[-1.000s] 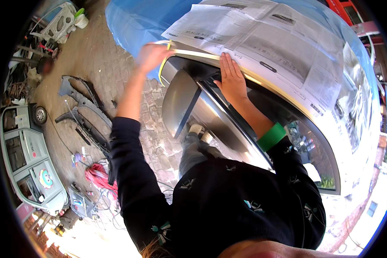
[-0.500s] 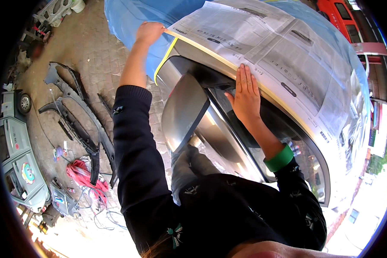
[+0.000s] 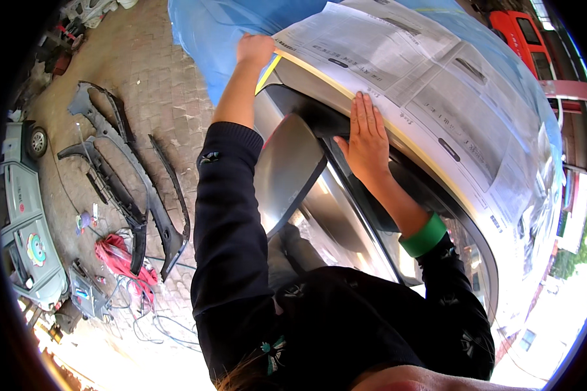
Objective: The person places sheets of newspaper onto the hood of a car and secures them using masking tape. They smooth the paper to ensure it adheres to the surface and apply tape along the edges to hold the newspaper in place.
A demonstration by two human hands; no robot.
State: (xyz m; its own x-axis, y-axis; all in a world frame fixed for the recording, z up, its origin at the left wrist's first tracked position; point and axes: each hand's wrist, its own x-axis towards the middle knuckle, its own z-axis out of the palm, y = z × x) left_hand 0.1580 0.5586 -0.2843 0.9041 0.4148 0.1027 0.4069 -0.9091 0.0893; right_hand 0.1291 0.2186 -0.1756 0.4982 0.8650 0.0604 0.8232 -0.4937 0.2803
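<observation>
Newspaper sheets (image 3: 430, 72) cover the car's roof, with a strip of pale yellow masking tape (image 3: 319, 75) along their near edge. My left hand (image 3: 255, 49) is closed at the left corner of the newspaper, its fingertips mostly hidden. My right hand (image 3: 368, 140) lies flat across the taped edge, fingers together and straight, thumb out. Below that edge is the dark side window frame (image 3: 313, 107). A silver side mirror (image 3: 287, 169) projects between my arms. Brighter yellow tape (image 3: 269, 73) runs down beside my left wrist.
Blue plastic sheeting (image 3: 205, 45) drapes over the car beyond the newspaper. On the brick paving at left lie dark bumper parts (image 3: 134, 169), a red cloth (image 3: 122, 257) and cables. A grey-green van (image 3: 29, 221) stands at far left, a red vehicle (image 3: 518, 36) at far right.
My right hand has slid a little left along the taped edge, toward my left hand. My left hand stays at the newspaper's corner. The whole view has shifted slightly.
</observation>
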